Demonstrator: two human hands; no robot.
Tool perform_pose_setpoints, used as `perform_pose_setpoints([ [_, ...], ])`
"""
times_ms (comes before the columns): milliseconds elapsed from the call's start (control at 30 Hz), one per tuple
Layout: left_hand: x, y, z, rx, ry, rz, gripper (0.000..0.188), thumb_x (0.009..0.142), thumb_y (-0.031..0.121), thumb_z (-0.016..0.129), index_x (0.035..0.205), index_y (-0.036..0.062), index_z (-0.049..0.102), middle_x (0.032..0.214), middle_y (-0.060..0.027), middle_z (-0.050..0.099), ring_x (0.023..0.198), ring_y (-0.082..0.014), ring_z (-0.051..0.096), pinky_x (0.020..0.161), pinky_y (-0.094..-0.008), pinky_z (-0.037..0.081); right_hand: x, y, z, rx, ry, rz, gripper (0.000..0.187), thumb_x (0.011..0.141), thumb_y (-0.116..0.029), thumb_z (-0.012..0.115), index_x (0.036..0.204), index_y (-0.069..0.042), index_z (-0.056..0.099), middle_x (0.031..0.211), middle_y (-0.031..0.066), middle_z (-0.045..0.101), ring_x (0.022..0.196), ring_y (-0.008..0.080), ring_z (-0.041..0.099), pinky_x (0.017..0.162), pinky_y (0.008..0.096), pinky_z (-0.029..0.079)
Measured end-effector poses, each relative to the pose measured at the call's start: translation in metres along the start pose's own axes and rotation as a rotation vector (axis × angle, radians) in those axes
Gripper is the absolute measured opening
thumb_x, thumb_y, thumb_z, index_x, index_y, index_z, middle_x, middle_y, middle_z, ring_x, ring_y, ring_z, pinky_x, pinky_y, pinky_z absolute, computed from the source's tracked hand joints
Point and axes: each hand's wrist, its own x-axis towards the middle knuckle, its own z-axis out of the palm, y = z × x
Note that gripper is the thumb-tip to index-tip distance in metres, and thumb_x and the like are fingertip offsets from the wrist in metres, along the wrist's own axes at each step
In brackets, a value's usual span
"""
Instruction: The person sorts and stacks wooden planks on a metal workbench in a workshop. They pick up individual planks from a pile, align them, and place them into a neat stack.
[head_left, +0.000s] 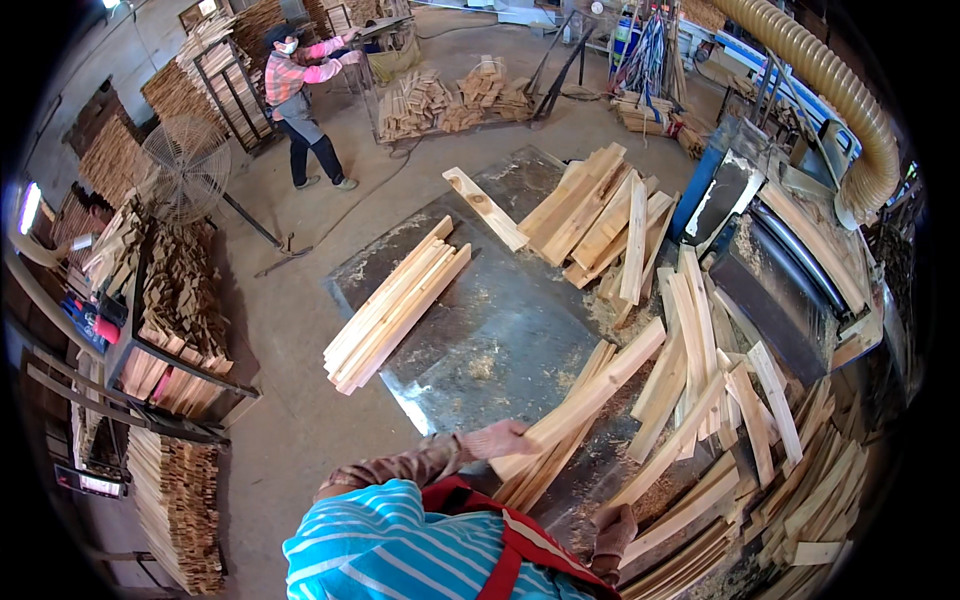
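Note:
My left hand (pixel 497 440) is closed around the near end of a wooden board (pixel 595 395), which slants up and away to the right. Under that board lie a couple of other boards (pixel 560 452) on the dark metal table (pixel 530 335). My right hand (pixel 613 528), lower and further right, is closed at the near end of a second wooden board (pixel 672 448); its fingers are partly hidden. That board points toward loose boards (pixel 690 310) heaped in front of the machine. At the table's left edge sits a neat bundle of boards (pixel 400 305).
A machine with a dark roller (pixel 800 250) stands at the right, under a ribbed yellowish hose (pixel 850 90). More boards (pixel 580 205) lie on the table's far side. Sawdust is scattered about. A floor fan (pixel 187 165) and wood stacks (pixel 180 500) stand left; a person (pixel 295 85) works far off.

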Motion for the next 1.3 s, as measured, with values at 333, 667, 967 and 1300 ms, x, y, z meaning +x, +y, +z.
perform_pose_setpoints([
  [333,-0.05,-0.128,0.007,-0.351,0.171,-0.12,0.038,0.09,0.029,0.077,0.123,0.0111,0.072,0.094,0.0062,0.067,0.085,-0.0071,0.057,0.076,-0.0258,0.049,-0.006,-0.035,0.024,-0.041,0.145,0.11,0.034,0.095,-0.03,0.063,0.112,-0.002,0.069,0.097,0.0029,0.064,0.085,0.0174,0.057,0.074,0.0328,0.048],
  [667,-0.02,-0.2,0.038,-0.328,0.342,-0.124,0.043,0.083,0.017,0.077,0.126,0.0116,0.07,0.102,0.0034,0.07,0.092,-0.0096,0.061,0.082,-0.0282,0.051,-0.017,-0.051,0.051,-0.032,0.198,0.055,0.036,0.094,-0.035,0.066,0.109,-0.002,0.071,0.088,0.0013,0.062,0.076,0.0162,0.055,0.067,0.0348,0.046],
  [967,-0.025,-0.166,0.034,0.396,0.155,-0.195,0.054,0.087,0.036,0.066,0.132,0.0081,0.06,0.117,-0.0219,0.069,0.11,-0.0356,0.066,0.094,-0.0408,0.051,-0.001,-0.034,0.034,-0.138,0.098,-0.17,0.045,0.094,-0.025,0.066,0.131,0.0,0.057,0.099,0.0051,0.066,0.083,0.0204,0.061,0.075,0.0362,0.051],
  [1300,-0.017,-0.129,0.043,0.33,-0.064,-0.254,0.063,0.085,0.044,0.069,0.135,0.0086,0.055,0.124,-0.0236,0.066,0.119,-0.0393,0.062,0.098,-0.0451,0.048,-0.038,-0.083,0.062,-0.392,0.08,-0.123,0.047,0.085,-0.015,0.073,0.126,-0.001,0.055,0.095,0.0062,0.064,0.08,0.018,0.058,0.071,0.0335,0.049],
])
